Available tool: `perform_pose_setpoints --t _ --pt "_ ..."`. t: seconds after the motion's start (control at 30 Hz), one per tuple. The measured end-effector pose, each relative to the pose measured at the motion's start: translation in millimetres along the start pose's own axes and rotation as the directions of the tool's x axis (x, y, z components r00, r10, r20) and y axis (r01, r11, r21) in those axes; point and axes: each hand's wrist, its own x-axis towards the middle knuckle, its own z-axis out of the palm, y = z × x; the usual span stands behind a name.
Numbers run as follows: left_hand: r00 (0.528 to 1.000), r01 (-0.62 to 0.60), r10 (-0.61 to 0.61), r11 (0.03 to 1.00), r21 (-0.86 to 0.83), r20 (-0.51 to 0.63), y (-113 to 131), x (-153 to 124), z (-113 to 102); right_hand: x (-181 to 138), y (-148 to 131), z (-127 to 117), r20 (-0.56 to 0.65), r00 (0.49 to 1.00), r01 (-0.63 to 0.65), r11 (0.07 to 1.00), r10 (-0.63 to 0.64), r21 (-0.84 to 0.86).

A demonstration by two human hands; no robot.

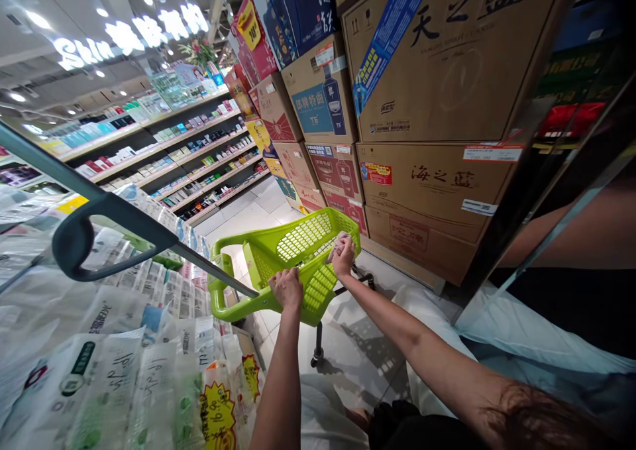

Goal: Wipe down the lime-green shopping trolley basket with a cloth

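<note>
1. Nearest the camera, both forearms extend forward over a pale tiled floor (pixel 348 350). Dark clothing and a white garment show at the bottom edge.
2. The left hand (pixel 287 287) is closed over the rear rim of a green shopping basket (pixel 293 258), fingers wrapped around the plastic edge.
3. The right hand (pixel 342 251) is likewise clenched on the basket's right rear rim; something pale sits under the fingers, and what it is cannot be told.
4. The basket stands on a dark wheeled frame (pixel 318 344), between the two displays and just ahead of the person. Its mesh interior appears to hold no goods. Judgement: it is held and steered, with loading not yet started.
5. To the left, stacked white bagged goods (pixel 124 370) with yellow price stickers lie close by; a grey tubular handle (pixel 99 231) crosses above them.
6. To the right, cardboard cartons (pixel 437 185) are piled high, printed with characters.
7. Farthest off, long shelves (pixel 189 152) of boxed products run beneath a lit sign (pixel 129 36).
</note>
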Motion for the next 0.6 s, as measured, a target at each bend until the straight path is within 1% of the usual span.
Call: perform_pose_setpoints --t 0.03,0.07,0.13,0.17,0.2,0.23,0.33,0.37,0.43,0.53,0.6 --pt "1.000 -0.003 0.003 1.000 -0.002 -0.008 1 -2 0 -1 -1 -1 0.000 1.000 -0.002 1.000 0.002 0.002" --pt "1.000 -0.006 0.006 1.000 -0.004 -0.015 3 -4 0 -3 -1 -2 -0.014 0.999 -0.037 0.999 0.037 -0.001" --pt "1.000 -0.007 0.007 1.000 -0.007 -0.026 5 -7 2 -7 2 -7 -0.063 0.987 -0.150 0.989 0.149 -0.010" --pt "1.000 -0.004 0.004 1.000 -0.007 -0.029 6 -9 3 -10 3 -9 -0.079 0.980 -0.185 0.983 0.184 -0.012" --pt "0.999 0.000 0.000 1.000 -0.007 -0.034 7 -10 4 -13 3 -9 -0.080 0.979 -0.188 0.982 0.187 -0.011" --pt "0.999 0.004 -0.005 1.000 -0.005 -0.038 8 -11 5 -16 2 -10 -0.070 0.984 -0.164 0.986 0.163 -0.008" --pt "0.999 0.002 -0.002 1.000 0.010 -0.041 11 -14 4 -27 -4 -8 -0.002 0.999 -0.046 0.999 0.046 0.019" --pt "0.999 -0.009 0.010 1.000 0.018 -0.033 12 -15 2 -30 -6 -8 0.012 1.000 -0.029 0.999 0.028 0.022" --pt "0.999 -0.050 0.050 0.998 0.030 -0.002 12 -16 -2 -35 -7 -10 0.004 0.999 -0.051 0.999 0.051 0.012" --pt "0.993 -0.112 0.111 0.993 0.038 0.038 13 -18 -7 -35 -6 -13 -0.045 0.993 -0.109 0.994 0.109 -0.001" --pt "0.991 -0.123 0.121 0.991 0.042 0.048 13 -19 -8 -33 -7 -13 -0.033 0.997 -0.069 0.998 0.070 0.010"
